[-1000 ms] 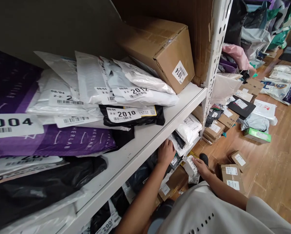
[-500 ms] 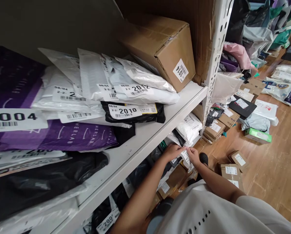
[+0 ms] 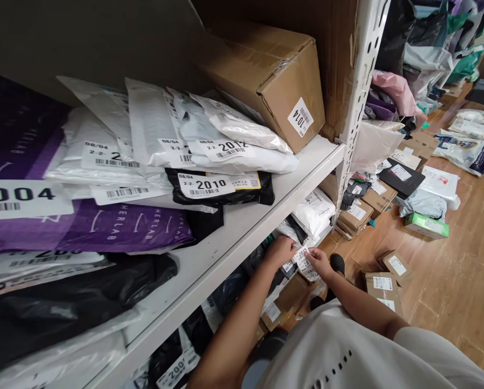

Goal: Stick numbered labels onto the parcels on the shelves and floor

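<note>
Below the front edge of the upper shelf [image 3: 246, 221], toward its right end: one strip of labels [image 3: 306, 267], white, printed with numbers, the topmost reading 2015. The right hand [image 3: 322, 265] pinched its right side between thumb and finger. The left hand [image 3: 280, 251] was curled at its upper left corner, fingertips close to or on the strip; whether they gripped could not be told.

Handling, as judged: light, thin, pliant, easily creased, probably tacky underneath; best taken by the margins, near a corner, off the print.

Surface: upper shelf, pale, bare along part of the front edge. Toward its left end lay a purple bag [image 3: 116, 224]; nearer the middle, white parcels [image 3: 226, 127] overlapped above a black parcel [image 3: 221, 189] marked 2010. At the right end sat a cardboard box [image 3: 274, 81], tilted, marked 1014, near a white post [image 3: 363, 81]. A white packet [image 3: 313, 213] lay just past the hands, lower down.

Room: wooden floor [image 3: 461, 292], bearing small cartons [image 3: 382, 281], a green box [image 3: 427, 226] and, farther off, heaped bags [image 3: 426, 59].
</note>
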The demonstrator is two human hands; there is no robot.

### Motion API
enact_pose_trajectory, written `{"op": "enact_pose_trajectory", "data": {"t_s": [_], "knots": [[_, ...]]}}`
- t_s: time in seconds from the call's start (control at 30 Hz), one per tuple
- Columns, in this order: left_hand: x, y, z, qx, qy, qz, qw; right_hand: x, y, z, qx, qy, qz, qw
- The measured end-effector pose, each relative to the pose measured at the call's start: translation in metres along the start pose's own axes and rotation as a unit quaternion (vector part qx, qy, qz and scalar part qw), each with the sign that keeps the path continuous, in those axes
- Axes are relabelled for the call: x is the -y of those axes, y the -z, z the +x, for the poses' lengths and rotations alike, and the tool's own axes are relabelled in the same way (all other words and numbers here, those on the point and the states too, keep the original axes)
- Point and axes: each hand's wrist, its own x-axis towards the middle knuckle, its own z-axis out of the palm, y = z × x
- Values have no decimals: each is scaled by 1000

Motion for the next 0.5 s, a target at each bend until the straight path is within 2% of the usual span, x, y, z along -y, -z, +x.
{"op": "enact_pose_trajectory", "data": {"t_s": [0.13, 0.3, 0.5], "knots": [[3, 2, 2, -6, 0, 6, 1000, -2, -3, 8, 14, -11, 12, 1000], [3, -5, 3, -2, 2, 10, 1000, -5, -10, 17, 5, -11, 10, 1000], [-1, -19, 1, -46, 20, 44, 998, -5, -11, 13, -8, 4, 8, 1000]]}}
